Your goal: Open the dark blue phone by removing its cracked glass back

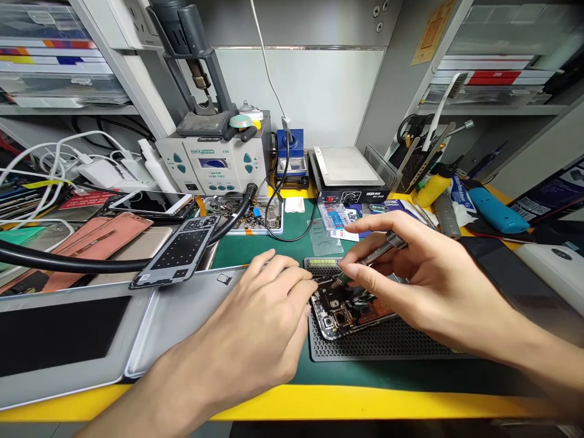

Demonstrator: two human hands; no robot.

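Note:
An opened smartphone (pixel 332 307) lies on a grey perforated mat (pixel 365 349), its camera modules, circuit board and copper-coloured inner parts exposed. My left hand (pixel 269 304) is at the phone's left edge, fingers bent and pressed together against it; the fingertips are partly hidden. Between the thumb and fingers of my right hand (pixel 420 274) is a slim dark grey screwdriver (pixel 376 250), slanting down to the left. Its lower end meets the upper part of the phone's board. I cannot make out a screw at the tip.
Left of my hands lie a tablet (pixel 59 337), a grey casing (pixel 182 316) and a phone back frame (pixel 180 252). A hot-air station (pixel 214 161) with a thick black hose stands behind. A heating plate (pixel 349 167) is at the back; a black phone (pixel 511 280) lies right.

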